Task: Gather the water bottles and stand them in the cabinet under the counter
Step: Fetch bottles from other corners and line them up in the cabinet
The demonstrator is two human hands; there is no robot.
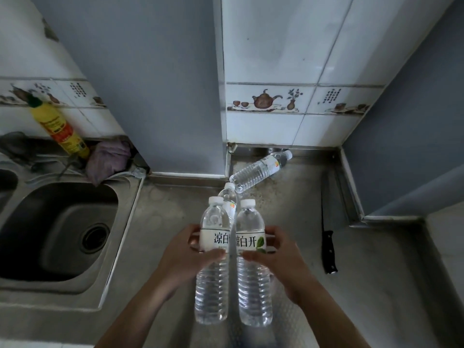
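I hold two clear water bottles with white caps and white labels upright, side by side, above the steel counter (376,285). My left hand (187,249) grips the left bottle (213,280) at its label. My right hand (276,257) grips the right bottle (253,285) the same way. Behind them a third bottle (229,199) is partly hidden, only its top showing. A fourth bottle (258,172) lies on its side on the counter near the tiled wall. The cabinet under the counter is out of view.
A steel sink (57,229) lies to the left. A yellow detergent bottle (62,129) and a purple cloth (108,159) sit behind it. A black-handled knife (329,234) lies on the counter to the right. Tiled walls close the back.
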